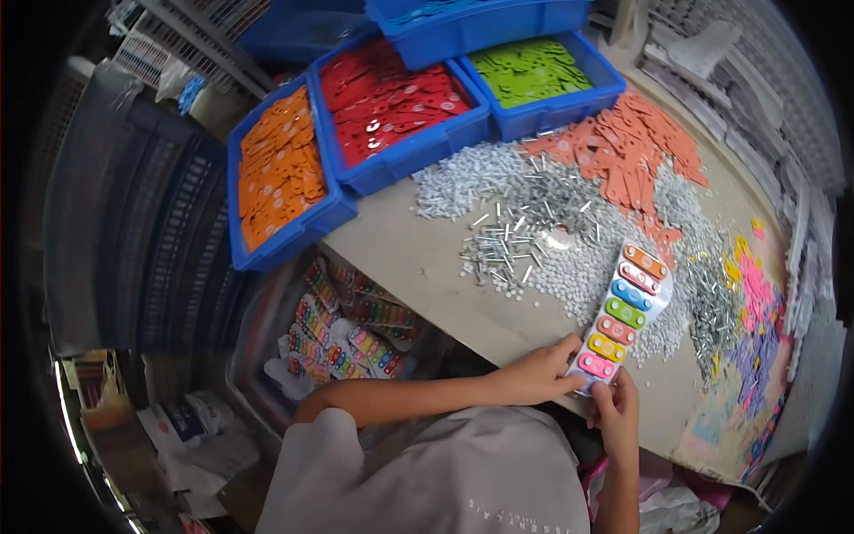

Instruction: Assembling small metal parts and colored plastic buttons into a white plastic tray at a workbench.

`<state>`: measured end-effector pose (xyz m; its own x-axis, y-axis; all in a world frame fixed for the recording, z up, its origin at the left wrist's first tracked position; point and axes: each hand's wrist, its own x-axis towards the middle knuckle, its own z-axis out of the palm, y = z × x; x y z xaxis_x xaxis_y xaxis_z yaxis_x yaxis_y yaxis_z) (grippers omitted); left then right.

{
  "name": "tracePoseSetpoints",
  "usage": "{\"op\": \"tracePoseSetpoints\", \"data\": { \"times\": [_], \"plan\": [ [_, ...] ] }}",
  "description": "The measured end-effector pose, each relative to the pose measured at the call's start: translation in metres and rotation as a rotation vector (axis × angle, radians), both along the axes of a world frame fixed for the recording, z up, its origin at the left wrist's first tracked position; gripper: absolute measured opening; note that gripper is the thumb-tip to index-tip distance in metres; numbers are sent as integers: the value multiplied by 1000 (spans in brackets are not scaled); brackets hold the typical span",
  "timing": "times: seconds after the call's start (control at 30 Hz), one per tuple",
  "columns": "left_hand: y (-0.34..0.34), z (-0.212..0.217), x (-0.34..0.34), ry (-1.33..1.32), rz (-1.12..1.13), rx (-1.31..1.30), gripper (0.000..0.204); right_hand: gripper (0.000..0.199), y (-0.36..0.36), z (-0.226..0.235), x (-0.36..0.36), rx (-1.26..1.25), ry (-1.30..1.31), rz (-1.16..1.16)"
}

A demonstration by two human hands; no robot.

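A small toy xylophone (622,320) with a white base and a row of coloured bars lies slanted over the table's near right part. My left hand (543,369) grips its near left edge, thumb and fingers closed on it. At its near end my right hand (614,409) is pinched on the bottom corner, thumb by the last bars. Round white pieces (569,276) lie heaped beside and beneath the toy, with shiny metal pins (511,245) scattered further left. Just past the toy's far end are salmon-coloured bars (636,151).
Blue bins hold orange bars (280,169), red bars (391,98) and green bars (529,71) along the far left. Below the table's left edge, a plastic tub (258,356) contains several xylophones. Pink bars (756,294) and purple bars (756,369) lie at right. Stacked dark crates (169,231) stand left.
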<state>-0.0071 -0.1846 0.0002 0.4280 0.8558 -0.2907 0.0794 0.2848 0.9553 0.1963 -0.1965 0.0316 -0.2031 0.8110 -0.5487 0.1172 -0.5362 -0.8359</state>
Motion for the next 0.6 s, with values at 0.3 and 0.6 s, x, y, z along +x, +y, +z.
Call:
{"op": "tracePoseSetpoints", "data": {
  "times": [0.3,0.6],
  "plan": [
    [-7,9,-13,11,-40,40,43,21,-11,-2,-5,331,-174,-28],
    [-66,28,-57,-324,749,353,103,23,-11,26,-87,1173,-402,786]
  ]
}}
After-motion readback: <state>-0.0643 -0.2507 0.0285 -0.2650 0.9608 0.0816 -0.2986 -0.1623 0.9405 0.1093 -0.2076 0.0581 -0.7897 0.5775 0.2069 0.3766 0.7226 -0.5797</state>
